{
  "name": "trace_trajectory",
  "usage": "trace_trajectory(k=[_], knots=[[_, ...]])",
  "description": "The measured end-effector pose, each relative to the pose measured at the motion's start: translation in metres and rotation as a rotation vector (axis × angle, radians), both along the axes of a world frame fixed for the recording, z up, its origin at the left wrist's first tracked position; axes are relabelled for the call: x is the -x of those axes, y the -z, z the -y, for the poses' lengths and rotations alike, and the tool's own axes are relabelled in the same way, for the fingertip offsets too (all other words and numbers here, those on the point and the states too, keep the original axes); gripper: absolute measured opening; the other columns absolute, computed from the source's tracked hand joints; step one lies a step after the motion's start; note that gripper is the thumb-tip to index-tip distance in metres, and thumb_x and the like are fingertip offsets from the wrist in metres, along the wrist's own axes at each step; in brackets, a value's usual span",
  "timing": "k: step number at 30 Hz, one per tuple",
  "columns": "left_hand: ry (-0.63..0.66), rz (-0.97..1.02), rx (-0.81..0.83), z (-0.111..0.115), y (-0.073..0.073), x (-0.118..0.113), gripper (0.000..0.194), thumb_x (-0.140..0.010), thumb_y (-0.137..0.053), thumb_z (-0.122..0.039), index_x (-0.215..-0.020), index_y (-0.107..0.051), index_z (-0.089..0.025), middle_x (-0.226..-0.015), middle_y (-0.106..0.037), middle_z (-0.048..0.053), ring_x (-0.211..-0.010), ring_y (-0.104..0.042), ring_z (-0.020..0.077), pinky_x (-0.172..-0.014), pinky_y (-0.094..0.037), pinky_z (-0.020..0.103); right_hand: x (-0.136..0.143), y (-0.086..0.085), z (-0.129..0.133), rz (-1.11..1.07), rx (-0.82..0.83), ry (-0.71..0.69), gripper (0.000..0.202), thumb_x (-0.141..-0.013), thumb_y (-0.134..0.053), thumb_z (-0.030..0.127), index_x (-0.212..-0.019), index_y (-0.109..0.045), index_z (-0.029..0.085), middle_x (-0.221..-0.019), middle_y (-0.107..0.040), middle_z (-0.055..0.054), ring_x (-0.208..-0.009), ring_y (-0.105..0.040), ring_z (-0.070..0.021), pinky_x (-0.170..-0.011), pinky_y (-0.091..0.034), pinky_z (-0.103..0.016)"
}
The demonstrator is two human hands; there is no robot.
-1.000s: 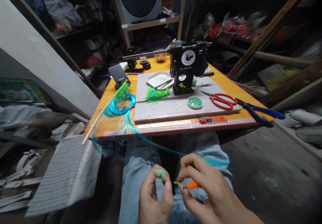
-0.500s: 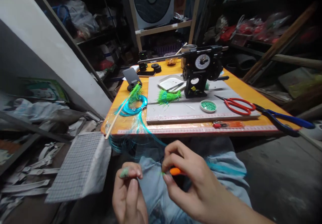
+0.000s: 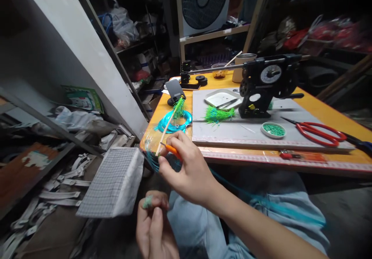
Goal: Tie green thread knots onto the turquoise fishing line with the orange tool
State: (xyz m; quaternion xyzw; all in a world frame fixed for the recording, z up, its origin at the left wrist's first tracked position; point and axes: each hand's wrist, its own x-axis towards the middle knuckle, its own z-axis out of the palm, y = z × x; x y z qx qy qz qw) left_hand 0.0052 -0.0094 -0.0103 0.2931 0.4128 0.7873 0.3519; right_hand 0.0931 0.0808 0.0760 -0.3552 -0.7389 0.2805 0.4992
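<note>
Head view gives me the yellow counter (image 3: 322,111), with a black geared machine (image 3: 257,107) standing on it, well apart from both hands, so I judge it the least of my worries. Near the counter's left corner lies a coil of blue strands (image 3: 187,120), its loose ends hanging past the front edge, while a long blue bundle (image 3: 290,210) trails across the jeans (image 3: 192,222). A shifting knee or a swinging forearm could snag that trail and drag the coil off. Across the coil rests a pale wooden stick (image 3: 166,131), green bristles (image 3: 179,106) at its upper end, the lower end at the counter's front edge; a light bump there could roll it down. Right beside that lower end is the right hand (image 3: 186,162), pinching a small orange-handled tool (image 3: 173,151); I can't tell whether its fingers touch the stick. The tool's thin tip could catch the fine strands there if the wrist turns carelessly. Lower down, the left hand (image 3: 152,228) has thumb and forefinger pressed together, and I can't tell whether anything sits between. If the green smear (image 3: 147,201) on that forefinger is sticky, strands could cling to it.
</note>
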Motion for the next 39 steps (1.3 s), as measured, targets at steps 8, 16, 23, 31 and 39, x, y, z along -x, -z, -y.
trace_trajectory(k=[8,16,23,31,39], knots=[[0.033,-0.039,-0.048,-0.003,0.0,-0.003,0.008,-0.083,-0.064,-0.026,-0.078,-0.065,-0.02,-0.071,-0.051,0.0,-0.07,-0.047,0.015,-0.066,-0.041,0.024,-0.008,0.018,-0.046,0.004,-0.044,0.202,0.008,-0.081,-0.058,0.02,-0.087,-0.052,0.02,-0.093,-0.052,-0.005,-0.087,-0.055,-0.0219,-0.076,-0.046,-0.035],[0.237,-0.282,0.168,0.0,0.022,-0.045,0.015,-0.085,-0.063,-0.03,-0.074,-0.069,-0.021,-0.072,-0.061,0.001,-0.07,-0.055,0.0164,-0.068,-0.041,0.026,-0.09,0.028,-0.023,-0.083,0.003,0.29,0.007,-0.093,-0.053,0.025,-0.087,-0.054,0.021,-0.084,-0.054,-0.001,-0.077,-0.054,-0.0163,-0.066,-0.043,-0.027],[0.479,-0.053,0.531,-0.021,0.07,-0.07,0.03,-0.076,-0.074,-0.032,-0.098,-0.063,-0.015,-0.067,-0.064,0.0,-0.054,-0.055,0.0108,-0.053,-0.04,0.021,-0.16,0.063,0.058,0.039,0.14,0.28,0.006,-0.092,-0.054,0.02,-0.088,-0.057,0.023,-0.081,-0.056,-0.001,-0.069,-0.054,-0.0156,-0.056,-0.042,-0.025],[0.423,0.108,0.542,-0.048,0.084,-0.098,0.045,-0.06,-0.084,-0.043,-0.076,-0.052,-0.017,-0.053,-0.052,-0.007,-0.04,-0.042,0.0049,-0.042,-0.028,0.017,-0.185,0.097,0.091,0.09,0.265,0.308,0.004,-0.093,-0.053,0.021,-0.093,-0.056,0.025,-0.083,-0.059,-0.001,-0.072,-0.06,-0.0169,-0.057,-0.046,-0.025],[0.37,0.143,0.54,-0.053,0.081,-0.103,0.035,-0.064,-0.083,-0.037,-0.07,-0.057,-0.013,-0.046,-0.045,-0.01,-0.04,-0.038,0.0035,-0.043,-0.028,0.016,-0.186,0.098,0.092,0.075,0.318,0.291,0.005,-0.092,-0.053,0.024,-0.092,-0.057,0.023,-0.081,-0.061,-0.001,-0.069,-0.062,-0.0169,-0.057,-0.048,-0.026]])
